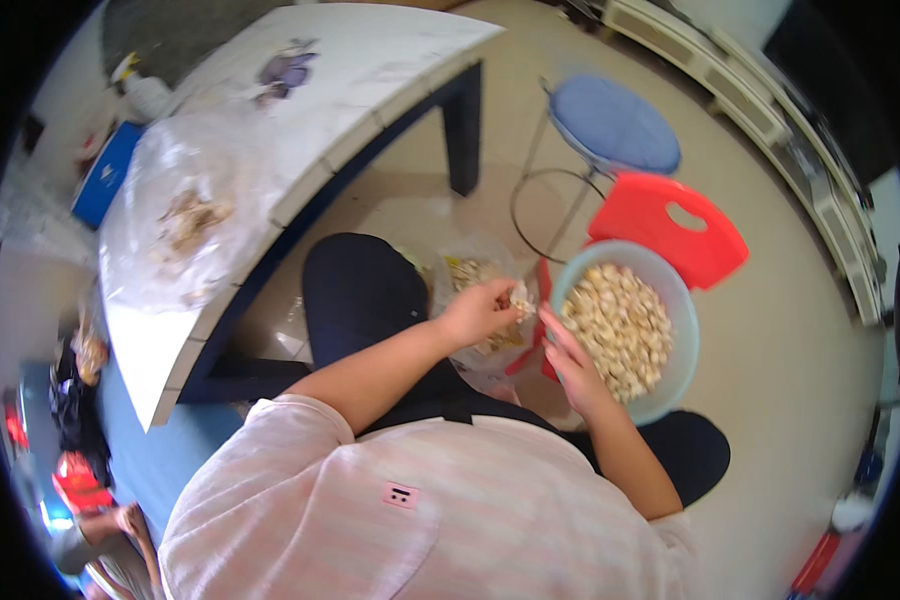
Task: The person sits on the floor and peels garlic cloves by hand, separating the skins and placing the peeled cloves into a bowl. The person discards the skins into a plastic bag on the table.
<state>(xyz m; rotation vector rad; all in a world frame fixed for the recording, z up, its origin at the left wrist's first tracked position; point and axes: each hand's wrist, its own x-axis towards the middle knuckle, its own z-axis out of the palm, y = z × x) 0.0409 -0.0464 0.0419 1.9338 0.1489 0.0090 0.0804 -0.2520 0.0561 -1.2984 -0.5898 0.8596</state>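
Over my lap, my left hand pinches a piece of garlic with pale papery skin. My right hand is just right of it, fingers extended and partly apart, the index fingertip close to the piece. No object shows in that hand. Beside it, a light blue plastic basin holds a heap of garlic cloves. The basin rests against a small red plastic chair; its seat is mostly hidden. Below my hands, a clear plastic bag contains papery peelings, partly covered by my left hand.
To the left, a white-topped table with dark legs carries a clear plastic bag and brown garlic skins. A blue padded stool stands ahead, with a long low cabinet beyond. Another person's hand shows at lower left.
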